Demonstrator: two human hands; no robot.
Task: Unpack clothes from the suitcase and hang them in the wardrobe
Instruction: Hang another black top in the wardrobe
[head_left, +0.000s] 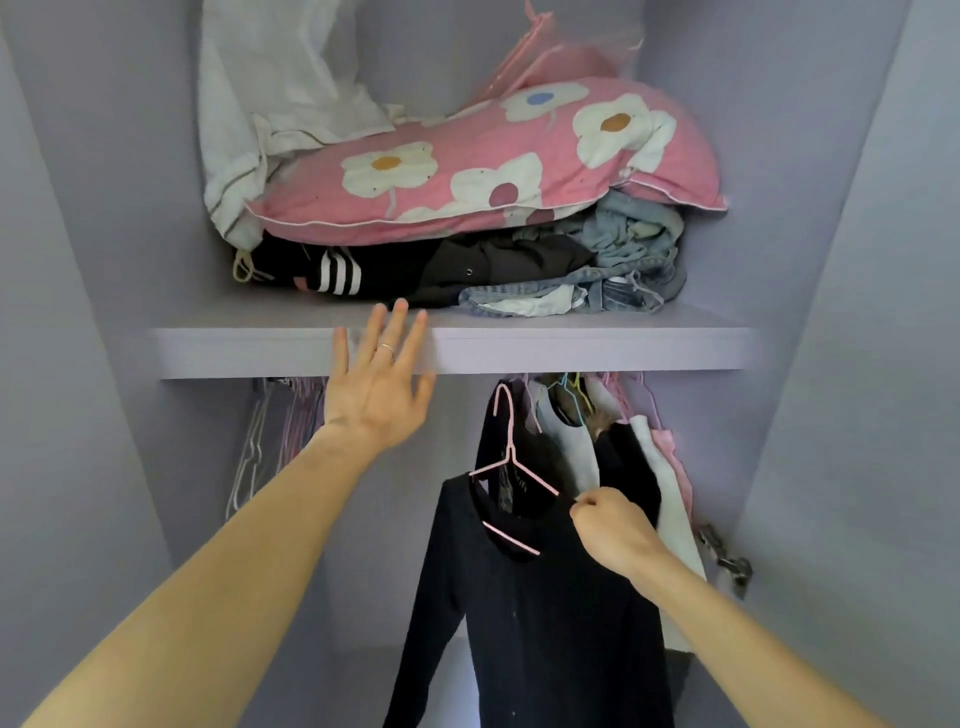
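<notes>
While right hand (613, 530) pinches shoulder of black long-sleeved top (545, 623) on thin pink wire hanger (511, 465), left hand (379, 379) lies open, fingers spread, against lilac wardrobe shelf (571, 348). Step: hanging. Rail hidden; next probably confirm hook seated, release.

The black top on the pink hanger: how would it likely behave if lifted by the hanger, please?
Probably floppy: the black top hangs limp, its sleeve drooping straight down. Likely light, since a thin pink hanger carries it. It might slip off: the hanger sits tilted in the wide neckline, where the right hand pinches the shoulder.
</notes>
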